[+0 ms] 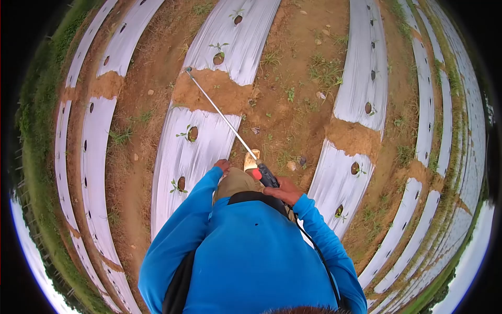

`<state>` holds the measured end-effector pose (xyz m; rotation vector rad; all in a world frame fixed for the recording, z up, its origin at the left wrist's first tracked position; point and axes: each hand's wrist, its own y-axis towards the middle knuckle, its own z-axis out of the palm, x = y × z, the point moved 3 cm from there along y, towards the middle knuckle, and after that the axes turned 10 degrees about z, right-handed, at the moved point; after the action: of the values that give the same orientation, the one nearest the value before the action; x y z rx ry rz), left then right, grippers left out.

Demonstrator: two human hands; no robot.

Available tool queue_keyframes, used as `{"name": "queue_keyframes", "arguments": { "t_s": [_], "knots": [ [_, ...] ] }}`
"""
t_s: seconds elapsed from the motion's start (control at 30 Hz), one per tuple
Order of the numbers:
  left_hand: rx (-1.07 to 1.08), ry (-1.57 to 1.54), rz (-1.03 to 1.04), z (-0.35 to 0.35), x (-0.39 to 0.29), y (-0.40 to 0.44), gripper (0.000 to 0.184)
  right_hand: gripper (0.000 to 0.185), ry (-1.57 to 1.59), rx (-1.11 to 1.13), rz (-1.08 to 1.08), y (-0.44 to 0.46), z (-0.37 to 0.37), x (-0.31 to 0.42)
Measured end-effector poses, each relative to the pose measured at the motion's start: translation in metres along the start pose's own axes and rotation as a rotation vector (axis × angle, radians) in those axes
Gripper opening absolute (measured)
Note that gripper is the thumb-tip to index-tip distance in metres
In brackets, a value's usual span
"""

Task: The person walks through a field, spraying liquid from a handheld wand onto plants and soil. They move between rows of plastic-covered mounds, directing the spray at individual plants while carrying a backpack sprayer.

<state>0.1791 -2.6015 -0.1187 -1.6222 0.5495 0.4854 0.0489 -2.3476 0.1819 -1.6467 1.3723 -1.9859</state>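
My right hand [284, 190] is wrapped round the black handle of a spray wand [225, 119]. The wand's thin metal tube runs up and to the left, its nozzle over the bare soil at the edge of a plastic-covered bed [183, 157]. A dark hose hangs by my right sleeve. My left hand [223, 166] is low beside my left thigh, near that bed; its fingers look curled, but what they hold, if anything, is too small to tell. Seedlings stand in round holes, one [218, 48] just beyond the nozzle.
More plastic-covered beds run alongside, one [361, 68] to the right and another [97, 131] to the left, with soil paths and weeds between. Mounds of bare soil [353, 138] break the plastic. One shoe [251, 158] shows below me. Black straps cross my blue shirt.
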Motion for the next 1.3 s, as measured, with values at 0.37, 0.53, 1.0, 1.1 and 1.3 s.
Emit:
{"name": "queue_keyframes", "arguments": {
  "t_s": [0.37, 0.53, 1.0, 1.1, 1.3],
  "knots": [
    [-0.081, -0.085, 0.044, -0.059, -0.268, 0.203, 0.026, 0.033, 0.081, 0.134, 0.052, 0.132, -0.246, 0.111],
    [-0.163, -0.073, -0.355, -0.04, -0.315, 0.217, 0.025, 0.035, -0.017, 0.125, 0.106, 0.214, -0.381, 0.153],
    [-0.151, -0.425, -0.067, -0.082, -0.635, 0.454, 0.029, 0.041, 0.032, 0.2, 0.03, 0.393, -0.698, 0.343],
    [-0.201, -0.495, -0.044, -0.105, -0.712, 0.517, 0.016, 0.04, 0.044, 0.184, 0.078, 0.451, -0.759, 0.384],
    [0.011, 0.281, 0.2, -0.152, -0.763, 0.712, 0.032, 0.039, -0.03, 0.184, 0.156, 0.534, -0.895, 0.467]
  ]
}}
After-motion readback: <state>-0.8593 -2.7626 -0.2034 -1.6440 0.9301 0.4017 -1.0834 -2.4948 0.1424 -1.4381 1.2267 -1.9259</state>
